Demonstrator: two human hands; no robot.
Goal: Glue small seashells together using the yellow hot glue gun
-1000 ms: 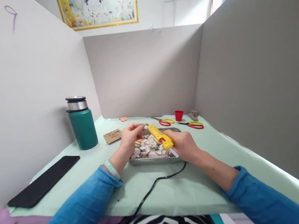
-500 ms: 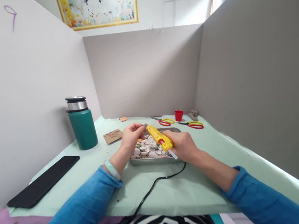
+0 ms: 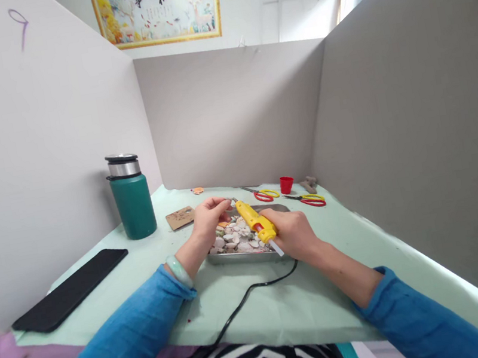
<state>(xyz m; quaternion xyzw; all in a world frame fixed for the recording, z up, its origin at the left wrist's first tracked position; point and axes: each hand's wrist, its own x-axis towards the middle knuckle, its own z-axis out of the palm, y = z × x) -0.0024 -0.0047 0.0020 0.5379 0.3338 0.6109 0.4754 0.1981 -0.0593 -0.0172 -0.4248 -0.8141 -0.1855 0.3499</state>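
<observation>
My right hand [image 3: 292, 231] is wrapped round a yellow hot glue gun [image 3: 252, 219], with a pale glue stick [image 3: 276, 248] poking from its back end. The nozzle points away and to the left, close to the fingertips of my left hand [image 3: 209, 219]. Those fingers are pinched together; whatever they hold is too small and too hidden to name. Below both hands sits a metal tray [image 3: 242, 257] filled with pale seashells [image 3: 234, 237]. A black cord [image 3: 251, 288] runs from beneath my right hand to the table's front edge.
A green bottle [image 3: 133, 206] and a long black pad [image 3: 75, 288] are on the left. Near the tray lies a brown card [image 3: 180, 218]. Two pairs of scissors [image 3: 264, 194], a red cup [image 3: 286, 185] and a grey lump [image 3: 309, 183] lie behind. Grey partitions [image 3: 233, 113] enclose the table.
Hardly anything differs. Both hands and the glue gun keep nearly the same place, the nozzle still at the left fingertips.
</observation>
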